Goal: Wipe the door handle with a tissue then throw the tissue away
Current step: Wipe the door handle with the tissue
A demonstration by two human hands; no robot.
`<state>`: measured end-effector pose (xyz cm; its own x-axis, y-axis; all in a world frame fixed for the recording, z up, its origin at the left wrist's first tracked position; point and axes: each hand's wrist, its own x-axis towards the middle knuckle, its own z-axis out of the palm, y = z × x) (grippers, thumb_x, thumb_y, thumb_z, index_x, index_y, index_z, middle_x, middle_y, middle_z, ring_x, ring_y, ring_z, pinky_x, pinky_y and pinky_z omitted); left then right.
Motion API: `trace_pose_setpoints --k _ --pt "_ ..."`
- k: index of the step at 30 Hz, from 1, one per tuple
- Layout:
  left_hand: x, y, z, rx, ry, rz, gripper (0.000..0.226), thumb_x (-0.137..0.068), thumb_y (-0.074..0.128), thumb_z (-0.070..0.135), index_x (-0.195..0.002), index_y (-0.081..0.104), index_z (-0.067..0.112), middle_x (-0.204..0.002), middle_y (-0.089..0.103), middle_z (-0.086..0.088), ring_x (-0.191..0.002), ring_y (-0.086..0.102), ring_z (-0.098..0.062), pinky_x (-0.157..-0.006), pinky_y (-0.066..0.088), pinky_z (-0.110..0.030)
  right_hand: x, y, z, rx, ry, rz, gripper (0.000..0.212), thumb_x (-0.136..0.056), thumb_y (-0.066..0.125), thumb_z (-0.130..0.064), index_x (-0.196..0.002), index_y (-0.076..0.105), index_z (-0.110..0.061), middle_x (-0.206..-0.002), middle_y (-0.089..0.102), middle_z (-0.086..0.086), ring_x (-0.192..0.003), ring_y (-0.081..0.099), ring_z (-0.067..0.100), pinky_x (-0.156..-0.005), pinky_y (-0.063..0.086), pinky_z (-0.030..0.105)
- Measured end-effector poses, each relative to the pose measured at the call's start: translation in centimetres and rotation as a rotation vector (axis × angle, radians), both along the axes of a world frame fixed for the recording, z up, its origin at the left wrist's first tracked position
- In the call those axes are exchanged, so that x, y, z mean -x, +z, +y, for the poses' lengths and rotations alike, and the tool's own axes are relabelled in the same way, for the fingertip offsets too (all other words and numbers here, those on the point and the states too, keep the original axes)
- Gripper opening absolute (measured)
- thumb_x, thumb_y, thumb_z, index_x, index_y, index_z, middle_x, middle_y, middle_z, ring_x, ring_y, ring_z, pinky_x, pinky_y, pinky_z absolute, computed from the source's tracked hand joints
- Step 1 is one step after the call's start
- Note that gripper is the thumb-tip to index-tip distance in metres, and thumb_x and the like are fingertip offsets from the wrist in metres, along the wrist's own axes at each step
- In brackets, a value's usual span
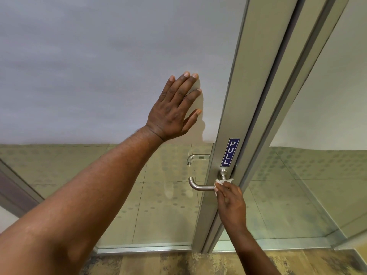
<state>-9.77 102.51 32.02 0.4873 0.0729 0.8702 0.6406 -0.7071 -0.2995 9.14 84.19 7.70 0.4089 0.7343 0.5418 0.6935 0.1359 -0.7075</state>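
A brushed steel lever door handle [199,186] juts left from the metal door stile [234,116], just below a blue PULL sticker [230,152]. My right hand [231,201] pinches a crumpled white tissue [223,181] against the handle where the lever meets its round base. My left hand [175,108] lies flat, fingers spread, on the frosted glass of the door [99,66] above and left of the handle. It holds nothing.
A second handle [195,158] shows through the clear lower glass on the door's far side. A fixed glass panel [317,175] with a metal frame stands to the right. Mottled brown flooring [178,262] runs along the door's bottom edge.
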Motion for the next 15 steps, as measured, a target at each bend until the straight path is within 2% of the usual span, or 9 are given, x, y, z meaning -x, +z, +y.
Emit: trace_pose_setpoints --k 2,4,7,9,12,15 --pt "0.0 0.0 0.0 0.003 0.0 0.0 0.052 -0.101 0.059 0.035 -0.143 0.05 0.005 -0.155 0.044 -0.026 -0.149 0.03 -0.037 -0.129 0.009 -0.045 0.0 0.2 0.4 0.009 -0.029 0.239 0.028 -0.091 0.074 -0.012 -0.117 0.077 -0.023 -0.115 0.066 -0.02 -0.111 0.061 0.002 -0.094 0.045 0.009" --pt "0.0 0.0 0.0 0.005 0.0 0.0 0.052 -0.101 0.059 0.035 -0.143 0.05 0.005 -0.155 0.044 -0.026 -0.149 0.03 -0.037 -0.129 0.008 -0.044 0.0 0.6 1.1 0.008 -0.063 0.451 0.024 -0.092 0.074 -0.016 -0.113 0.078 -0.024 -0.111 0.069 -0.018 -0.108 0.064 0.001 -0.088 0.049 0.008" --pt "0.0 0.0 0.0 0.01 0.001 0.001 0.052 -0.101 0.059 0.035 -0.143 0.051 0.005 -0.155 0.044 -0.026 -0.149 0.03 -0.037 -0.129 0.008 -0.045 -0.6 1.4 2.5 0.022 -0.132 0.61 0.017 -0.091 0.075 -0.018 -0.107 0.079 -0.023 -0.107 0.073 -0.01 -0.101 0.067 0.001 -0.086 0.051 0.012" --pt "0.0 0.0 0.0 0.009 0.001 0.002 0.052 -0.101 0.059 0.035 -0.143 0.051 0.005 -0.155 0.044 -0.026 -0.149 0.03 -0.037 -0.129 0.008 -0.045 -1.1 1.7 3.4 0.044 -0.188 0.741 0.014 -0.09 0.075 -0.018 -0.102 0.079 -0.023 -0.101 0.077 -0.005 -0.095 0.071 0.005 -0.085 0.054 0.02" --pt "0.0 0.0 0.1 0.007 0.003 0.003 0.052 -0.102 0.058 0.036 -0.143 0.051 0.005 -0.156 0.044 -0.026 -0.149 0.029 -0.037 -0.13 0.008 -0.045 -1.1 1.5 4.4 0.02 -0.233 1.059 0.017 -0.09 0.073 -0.013 -0.107 0.078 -0.012 -0.096 0.079 0.002 -0.084 0.073 0.009 -0.081 0.055 0.028" --pt "0.0 0.0 0.1 0.004 0.004 0.006 0.052 -0.102 0.056 0.037 -0.144 0.05 0.005 -0.156 0.043 -0.025 -0.149 0.029 -0.036 -0.13 0.007 -0.044 -0.5 1.6 4.6 -0.066 -0.211 1.455 0.024 -0.094 0.066 -0.002 -0.117 0.071 0.002 -0.094 0.076 0.007 -0.076 0.072 0.01 -0.078 0.055 0.029"
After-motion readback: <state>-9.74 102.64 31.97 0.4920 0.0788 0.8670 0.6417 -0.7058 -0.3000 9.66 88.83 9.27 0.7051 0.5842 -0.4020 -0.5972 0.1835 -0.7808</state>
